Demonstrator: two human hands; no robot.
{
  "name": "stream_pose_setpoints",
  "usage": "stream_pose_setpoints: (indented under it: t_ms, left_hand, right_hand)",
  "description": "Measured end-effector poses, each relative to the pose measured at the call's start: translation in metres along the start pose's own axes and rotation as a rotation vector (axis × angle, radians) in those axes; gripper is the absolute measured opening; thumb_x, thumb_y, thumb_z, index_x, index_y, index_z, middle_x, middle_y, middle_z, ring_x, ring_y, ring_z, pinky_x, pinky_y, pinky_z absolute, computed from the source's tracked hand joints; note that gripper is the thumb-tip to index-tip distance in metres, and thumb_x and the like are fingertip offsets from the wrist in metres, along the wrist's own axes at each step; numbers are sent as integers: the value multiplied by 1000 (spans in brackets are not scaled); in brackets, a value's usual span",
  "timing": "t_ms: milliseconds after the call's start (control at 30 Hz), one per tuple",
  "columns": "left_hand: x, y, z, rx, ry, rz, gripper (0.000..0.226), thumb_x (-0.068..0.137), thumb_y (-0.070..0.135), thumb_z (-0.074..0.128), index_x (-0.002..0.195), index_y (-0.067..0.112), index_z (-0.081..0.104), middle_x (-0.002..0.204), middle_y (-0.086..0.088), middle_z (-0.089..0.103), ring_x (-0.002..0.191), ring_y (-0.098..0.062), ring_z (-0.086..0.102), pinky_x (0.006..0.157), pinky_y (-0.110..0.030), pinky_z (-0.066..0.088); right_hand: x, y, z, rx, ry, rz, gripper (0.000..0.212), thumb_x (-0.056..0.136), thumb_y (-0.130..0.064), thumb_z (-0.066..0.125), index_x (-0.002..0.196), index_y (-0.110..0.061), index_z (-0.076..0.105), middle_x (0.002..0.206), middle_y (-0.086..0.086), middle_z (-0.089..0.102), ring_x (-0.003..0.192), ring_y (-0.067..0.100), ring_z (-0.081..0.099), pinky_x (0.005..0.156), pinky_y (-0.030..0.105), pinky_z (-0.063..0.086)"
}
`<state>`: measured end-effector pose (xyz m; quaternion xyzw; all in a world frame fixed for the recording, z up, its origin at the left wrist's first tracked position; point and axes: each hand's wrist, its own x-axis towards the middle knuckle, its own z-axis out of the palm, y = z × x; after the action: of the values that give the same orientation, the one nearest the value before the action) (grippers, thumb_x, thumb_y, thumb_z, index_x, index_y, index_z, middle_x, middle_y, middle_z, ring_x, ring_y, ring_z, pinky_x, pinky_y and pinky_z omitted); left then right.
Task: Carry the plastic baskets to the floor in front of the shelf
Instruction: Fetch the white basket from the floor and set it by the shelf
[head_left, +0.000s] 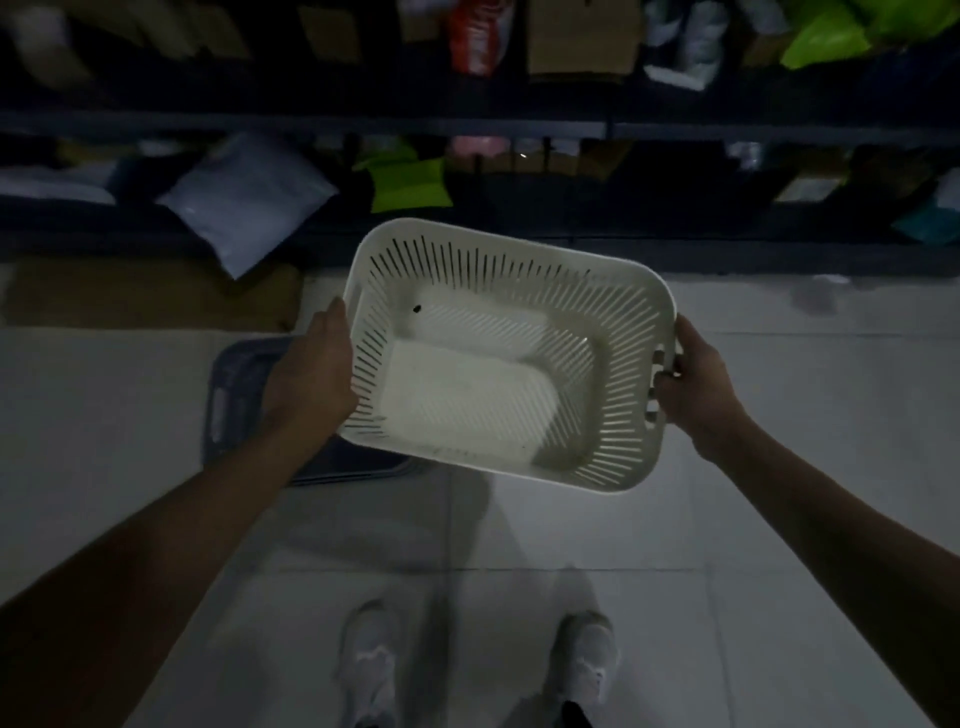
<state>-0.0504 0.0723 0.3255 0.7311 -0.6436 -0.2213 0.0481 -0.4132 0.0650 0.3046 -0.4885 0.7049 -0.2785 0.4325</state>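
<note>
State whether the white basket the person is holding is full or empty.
Empty: the white basket shows its bare slotted floor, held by the left hand and right hand.

empty white slotted basket (506, 358) tilted in mid-air, blue basket (244, 400) on floor beneath

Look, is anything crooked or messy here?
The white basket is tilted between the left hand and right hand. A white mailer bag hangs off the bottom shelf.
</note>
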Motion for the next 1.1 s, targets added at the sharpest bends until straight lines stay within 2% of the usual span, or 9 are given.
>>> stream_pose_setpoints:
  t_ms: [100, 167, 233, 333, 500, 633, 833, 967, 1100]
  left_hand:
    - [-13, -64, -27, 49, 32, -71, 66, 83, 1, 67, 141, 5, 36, 117, -21, 60, 95, -35, 62, 72, -45, 55]
    - [-18, -103, -40, 75, 28, -125, 71, 81, 1, 69, 142, 8, 35, 121, -19, 56, 101, -36, 61, 76, -50, 55]
    - [-20, -137, -49, 101, 23, -171, 80, 79, 3, 71, 147, 11, 30, 125, -17, 53, 105, -37, 60, 80, -52, 55]
    - [-20, -180, -56, 114, 19, -245, 90, 76, 5, 75, 150, 13, 24, 128, -17, 53, 108, -37, 61, 81, -52, 56]
    - [-20, -233, -53, 108, 16, -290, 95, 75, 3, 76, 152, 8, 20, 130, -18, 52, 109, -37, 62, 81, -51, 57]
    - [-18, -265, -44, 78, -16, -307, 93, 74, 0, 73, 151, 6, 22, 127, -19, 52, 107, -36, 61, 79, -52, 58]
    - [-9, -285, -28, 47, -43, -296, 95, 74, -2, 71, 153, 7, 19, 128, -19, 51, 108, -36, 61, 81, -51, 58]
    - [1, -290, -13, 35, -44, -264, 91, 74, -2, 71, 150, 5, 23, 128, -19, 52, 106, -38, 63, 79, -53, 58]
    - [6, -303, 7, 43, -66, -277, 96, 75, -5, 69, 154, 4, 15, 133, -22, 49, 109, -39, 61, 83, -53, 57]
  right_hand:
    - [-7, -32, 63, -24, -56, -31, 65, 81, 9, 52, 133, -31, 47, 101, 12, 67, 74, 32, 71, 54, 50, 59]
    - [-9, -51, 102, -42, -95, -58, 63, 82, 8, 53, 133, -30, 47, 102, 14, 67, 73, 33, 71, 54, 48, 59]
    - [-10, -67, 137, -46, -127, -70, 64, 82, 8, 53, 134, -30, 46, 105, 13, 67, 74, 33, 70, 55, 51, 59]
    - [-6, -84, 182, -80, -171, -105, 59, 86, 5, 52, 135, -28, 45, 109, 12, 66, 77, 33, 71, 60, 55, 59]
    - [4, -98, 242, -123, -198, -130, 52, 89, 1, 53, 132, -25, 45, 102, 7, 67, 79, 28, 71, 64, 52, 60]
    - [13, -100, 273, -169, -222, -134, 55, 89, 1, 51, 134, -28, 44, 97, 5, 66, 78, 30, 71, 62, 52, 60]
    - [20, -89, 292, -202, -216, -111, 54, 90, 3, 48, 135, -27, 44, 114, 15, 66, 81, 31, 71, 64, 53, 60]
    - [25, -81, 295, -224, -210, -88, 58, 89, 1, 50, 137, -31, 41, 117, 13, 65, 85, 30, 70, 67, 53, 60]
    - [29, -71, 308, -246, -224, -82, 60, 90, 2, 50, 138, -32, 38, 109, 4, 64, 88, 27, 70, 68, 51, 60]
